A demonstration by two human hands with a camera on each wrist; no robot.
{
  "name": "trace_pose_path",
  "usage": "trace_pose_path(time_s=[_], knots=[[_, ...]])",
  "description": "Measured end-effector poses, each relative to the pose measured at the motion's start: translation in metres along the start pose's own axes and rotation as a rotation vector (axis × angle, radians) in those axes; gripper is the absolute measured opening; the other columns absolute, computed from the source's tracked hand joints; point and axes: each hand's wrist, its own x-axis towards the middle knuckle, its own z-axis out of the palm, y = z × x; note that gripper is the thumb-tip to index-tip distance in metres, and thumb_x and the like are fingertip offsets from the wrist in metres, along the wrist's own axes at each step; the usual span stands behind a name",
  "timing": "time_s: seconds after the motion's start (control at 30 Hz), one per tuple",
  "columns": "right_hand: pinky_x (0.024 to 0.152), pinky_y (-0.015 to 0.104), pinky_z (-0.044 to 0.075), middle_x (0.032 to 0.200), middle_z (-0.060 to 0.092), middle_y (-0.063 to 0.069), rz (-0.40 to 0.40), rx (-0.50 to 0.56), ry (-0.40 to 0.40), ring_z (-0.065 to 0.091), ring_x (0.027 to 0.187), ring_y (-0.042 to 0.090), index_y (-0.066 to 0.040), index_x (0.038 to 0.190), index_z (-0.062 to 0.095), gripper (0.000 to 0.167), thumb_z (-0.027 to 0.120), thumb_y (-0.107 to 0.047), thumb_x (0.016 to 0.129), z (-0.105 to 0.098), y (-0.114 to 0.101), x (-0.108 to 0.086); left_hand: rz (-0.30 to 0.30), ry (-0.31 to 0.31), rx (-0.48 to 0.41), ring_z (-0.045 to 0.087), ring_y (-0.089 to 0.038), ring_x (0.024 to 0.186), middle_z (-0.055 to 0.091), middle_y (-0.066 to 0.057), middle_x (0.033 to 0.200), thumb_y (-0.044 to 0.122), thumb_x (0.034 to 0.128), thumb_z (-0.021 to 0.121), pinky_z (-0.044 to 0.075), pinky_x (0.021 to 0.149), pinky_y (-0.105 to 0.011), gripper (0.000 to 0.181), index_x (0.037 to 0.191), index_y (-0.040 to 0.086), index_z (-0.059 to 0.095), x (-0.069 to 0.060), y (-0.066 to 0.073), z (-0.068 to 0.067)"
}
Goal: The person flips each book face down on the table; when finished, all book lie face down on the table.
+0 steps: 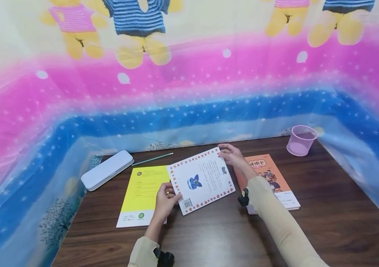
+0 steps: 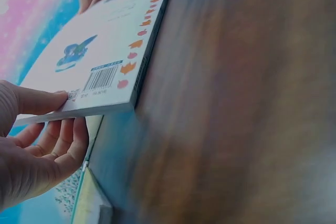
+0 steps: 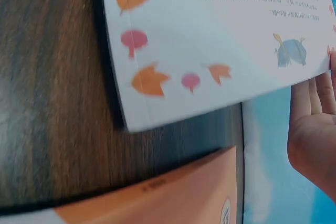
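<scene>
A white book [image 1: 202, 181] with a leaf border, a blue picture and a barcode is held tilted above the table between both hands. The left hand [image 1: 166, 202] pinches its lower left edge; in the left wrist view the thumb of the left hand [image 2: 39, 145] lies on the cover near the barcode, with the fingers underneath. At the upper right corner the right hand [image 1: 236, 158] grips the book. In the right wrist view, fingers of the right hand [image 3: 315, 124] go behind the edge of the white book [image 3: 210, 35].
A yellow book [image 1: 146, 191] lies at the left, an orange book [image 1: 289, 198] at the right, partly under the right forearm. Behind are a white case [image 1: 107, 170] and a green pencil [image 1: 152, 159]. A pink mesh cup [image 1: 300, 142] stands at the back right of the wooden table [image 1: 329, 230].
</scene>
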Motion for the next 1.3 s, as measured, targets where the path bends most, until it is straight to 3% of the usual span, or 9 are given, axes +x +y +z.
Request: trace_pose_path(time_s=[0.13,0.4,0.53,0.7,0.87,0.97,1.13,1.3], knots=[[0.094,0.035,0.053,0.137,0.057,0.016,0.027,-0.028,0.021,0.063,0.099,0.011,-0.012,0.138,0.050,0.040,0.056,-0.014,0.098,0.008,0.001,0.005,-0.025,-0.010,-0.023,0.061,-0.011,0.078,0.058,-0.015,0.104,0.000,0.0858,0.069,0.060,0.072,-0.032,0.046,0.125,-0.001,0.045,-0.009,-0.004,0.004],[0.118,0.048,0.033,0.143,0.052,0.015,0.073,-0.090,0.011,0.051,0.130,0.030,-0.012,0.141,0.048,0.040,0.050,-0.019,0.101,0.016,0.009,0.011,-0.076,-0.025,-0.024,0.063,-0.011,0.077,0.060,-0.014,0.100,0.002,0.0858,0.069,0.060,0.072,-0.029,0.046,0.125,-0.003,0.044,-0.015,-0.012,0.011],[0.118,0.046,0.033,0.145,0.051,0.012,0.103,-0.106,0.015,0.050,0.132,0.029,-0.013,0.142,0.048,0.042,0.052,-0.018,0.100,0.015,0.015,0.014,-0.084,-0.028,-0.016,0.062,-0.011,0.076,0.060,-0.015,0.098,0.001,0.0843,0.069,0.060,0.069,-0.028,0.047,0.124,-0.006,0.045,-0.014,-0.014,0.012],[0.108,0.040,0.044,0.142,0.056,0.009,0.137,-0.177,0.022,0.057,0.123,0.026,-0.016,0.142,0.050,0.043,0.053,-0.018,0.099,0.016,0.023,0.015,-0.084,-0.035,0.013,0.063,-0.011,0.072,0.060,-0.017,0.094,-0.002,0.0825,0.070,0.061,0.066,-0.029,0.043,0.118,-0.011,0.048,-0.012,-0.015,0.011],[0.101,0.036,0.046,0.138,0.058,0.008,0.166,-0.237,0.042,0.060,0.117,0.022,-0.018,0.141,0.052,0.043,0.054,-0.019,0.098,0.017,0.030,0.014,-0.100,-0.048,0.045,0.063,-0.012,0.070,0.062,-0.018,0.093,-0.002,0.0811,0.072,0.061,0.067,-0.029,0.041,0.115,-0.013,0.052,-0.012,-0.015,0.011],[0.105,0.041,0.044,0.139,0.056,0.009,0.171,-0.249,0.042,0.057,0.119,0.025,-0.018,0.142,0.051,0.043,0.053,-0.019,0.098,0.017,0.035,0.012,-0.085,-0.045,0.096,0.063,-0.012,0.069,0.064,-0.018,0.091,-0.001,0.0804,0.073,0.061,0.066,-0.028,0.039,0.113,-0.012,0.055,-0.011,-0.013,0.010],[0.119,0.048,0.029,0.151,0.045,0.010,0.161,-0.271,0.002,0.041,0.140,0.030,-0.016,0.145,0.047,0.046,0.050,-0.018,0.099,0.017,0.042,0.010,-0.037,0.004,0.200,0.063,-0.012,0.062,0.065,-0.015,0.082,0.000,0.0814,0.071,0.059,0.060,-0.024,0.031,0.108,-0.013,0.062,-0.009,-0.009,0.006],[0.122,0.046,0.024,0.154,0.043,0.007,0.133,-0.237,0.005,0.032,0.147,0.028,-0.015,0.146,0.045,0.045,0.049,-0.017,0.101,0.014,0.042,0.011,-0.020,0.058,0.193,0.063,-0.012,0.059,0.066,-0.015,0.080,0.000,0.0832,0.068,0.057,0.059,-0.024,0.025,0.105,-0.011,0.066,-0.004,-0.005,-0.002]])
